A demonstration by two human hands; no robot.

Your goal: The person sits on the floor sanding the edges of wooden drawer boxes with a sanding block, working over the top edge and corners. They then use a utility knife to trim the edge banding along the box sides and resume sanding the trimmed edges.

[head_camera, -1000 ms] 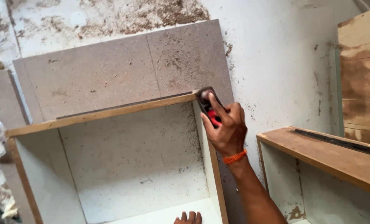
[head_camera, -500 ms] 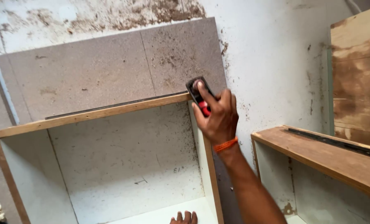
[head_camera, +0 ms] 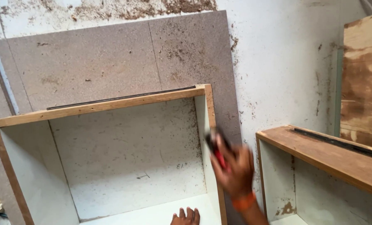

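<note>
Head view: the right hand (head_camera: 235, 168), grip clenched on a black-and-red tool (head_camera: 216, 151), has slid from the box's (head_camera: 123, 166) upper right corner down its right edge, now blurred. The left hand (head_camera: 186, 216) rests flat inside the box, grip released.

Cabinet box (head_camera: 127, 166): matt white laminate, raw wood edges; floor (head_camera: 277, 54) dusty, rough.

Open white box frame (head_camera: 111, 166) with wood-edged panels; small black-and-red tool (head_camera: 216, 151), motion-blurred, sits against its right side edge.
</note>
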